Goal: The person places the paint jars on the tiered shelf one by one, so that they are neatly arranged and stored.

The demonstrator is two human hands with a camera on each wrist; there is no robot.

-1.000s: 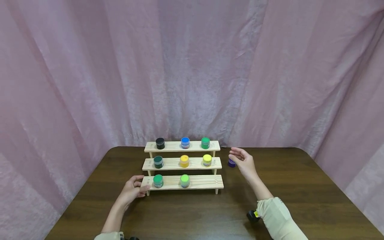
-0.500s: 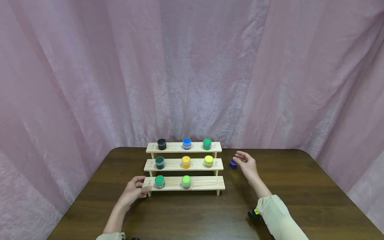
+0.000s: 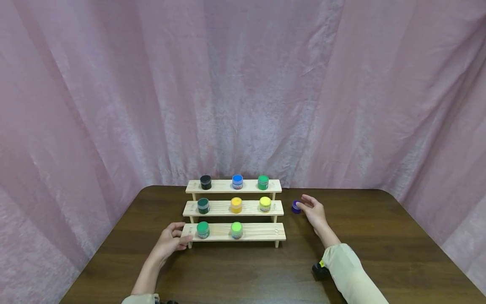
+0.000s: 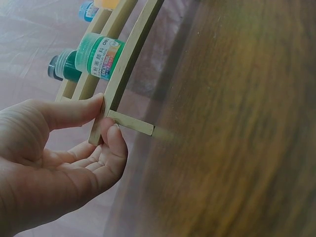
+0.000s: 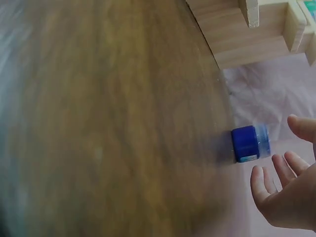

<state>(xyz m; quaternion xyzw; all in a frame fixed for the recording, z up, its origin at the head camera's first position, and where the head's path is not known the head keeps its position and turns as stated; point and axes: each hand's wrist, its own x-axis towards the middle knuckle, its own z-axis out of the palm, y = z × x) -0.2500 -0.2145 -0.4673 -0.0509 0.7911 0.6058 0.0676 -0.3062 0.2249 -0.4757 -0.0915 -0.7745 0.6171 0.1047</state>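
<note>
My left hand (image 3: pixel 169 242) pinches the left end of the lowest board of a three-tier wooden display rack (image 3: pixel 262 231). In the left wrist view its thumb lies on top of the board and its fingers are underneath. A green paint jar (image 4: pixel 98 55) stands on that board close to the thumb. Right of the rack, a dark blue-purple paint jar (image 5: pixel 250 143) stands on the table. My right hand (image 3: pixel 313 213) hovers just beside it, thumb and fingers spread apart. A gap shows between the fingertips and the jar in the right wrist view.
Black (image 3: pixel 206 182), blue (image 3: pixel 237 182) and green jars stand on the top tier. Dark green (image 3: pixel 203 205), orange-yellow (image 3: pixel 236 205) and yellow jars are on the middle one. A light green jar (image 3: pixel 236 230) shares the lowest tier. A pink curtain (image 3: pixel 243 93) hangs behind the brown table (image 3: pixel 235 274).
My right hand has drawn slightly down and back from the blue-purple jar, so more of it shows. My left hand keeps its hold on the rack. The whole head view has shifted a little.
</note>
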